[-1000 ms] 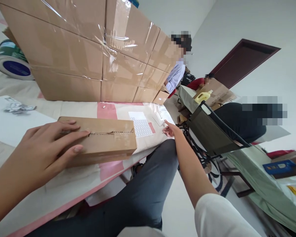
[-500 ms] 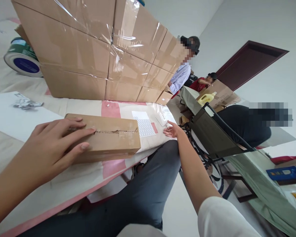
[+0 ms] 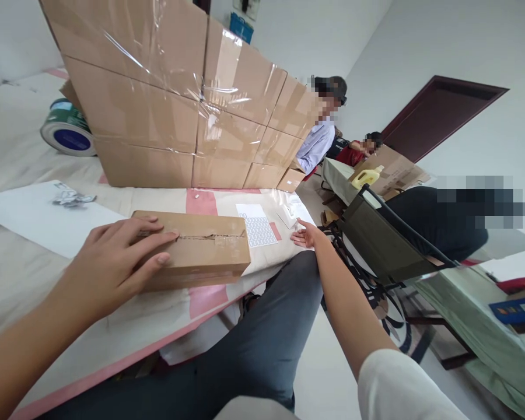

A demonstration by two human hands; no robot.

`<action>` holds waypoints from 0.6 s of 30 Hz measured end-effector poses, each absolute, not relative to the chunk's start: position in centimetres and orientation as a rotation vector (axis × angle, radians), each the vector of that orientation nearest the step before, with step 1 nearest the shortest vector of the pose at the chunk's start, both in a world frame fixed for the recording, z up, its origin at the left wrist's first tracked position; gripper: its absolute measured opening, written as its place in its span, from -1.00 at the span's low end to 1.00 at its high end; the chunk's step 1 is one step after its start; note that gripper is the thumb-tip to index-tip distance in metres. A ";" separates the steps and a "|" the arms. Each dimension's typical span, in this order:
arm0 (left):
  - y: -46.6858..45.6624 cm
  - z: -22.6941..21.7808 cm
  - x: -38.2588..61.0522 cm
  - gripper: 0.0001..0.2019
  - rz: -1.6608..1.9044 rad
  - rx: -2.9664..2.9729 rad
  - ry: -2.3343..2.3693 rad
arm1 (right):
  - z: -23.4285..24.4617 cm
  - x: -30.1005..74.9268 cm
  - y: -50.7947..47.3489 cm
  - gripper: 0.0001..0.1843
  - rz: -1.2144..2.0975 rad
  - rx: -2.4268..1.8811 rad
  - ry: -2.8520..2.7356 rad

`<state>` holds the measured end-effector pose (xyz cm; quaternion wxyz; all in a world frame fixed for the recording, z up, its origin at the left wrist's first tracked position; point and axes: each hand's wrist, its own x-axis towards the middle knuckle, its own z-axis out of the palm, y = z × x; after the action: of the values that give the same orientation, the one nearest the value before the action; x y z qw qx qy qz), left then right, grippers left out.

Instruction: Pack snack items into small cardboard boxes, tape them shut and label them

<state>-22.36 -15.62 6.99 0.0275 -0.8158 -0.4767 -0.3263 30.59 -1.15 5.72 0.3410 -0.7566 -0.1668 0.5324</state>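
My left hand (image 3: 114,262) lies flat on the left end of a long brown cardboard box (image 3: 205,248) taped along its top, fingers spread over it. The box rests on the cloth-covered table (image 3: 35,291). My right hand (image 3: 305,235) reaches far out to the table's right edge, fingers stretched apart, beside a small white piece (image 3: 285,218) and close to a white sheet of small labels (image 3: 257,227). It holds nothing.
A wall of stacked, plastic-wrapped cartons (image 3: 179,111) stands behind the box. A green and blue tape roll (image 3: 67,128) and small metal parts (image 3: 72,198) on white paper lie at left. A dark folding chair (image 3: 385,239) and seated people are at right.
Both hands stay where they were; the camera has shifted, so everything sits a little further right in the picture.
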 end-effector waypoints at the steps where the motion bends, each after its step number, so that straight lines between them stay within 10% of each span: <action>1: -15.6 7.0 -22.3 -0.57 -1.009 -2.515 -1.470 | 5.7 30.6 -1.2 -0.53 1.384 -1.966 -0.436; 18: -15.5 6.4 -22.6 -0.59 -1.050 -2.537 -1.406 | 5.1 31.5 -0.5 -0.79 1.379 -2.019 -0.450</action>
<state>-22.60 -15.47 6.43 0.0283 -0.8221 -0.4557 -0.3401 31.45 -0.50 5.06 0.3219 -0.7690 -0.1712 0.5251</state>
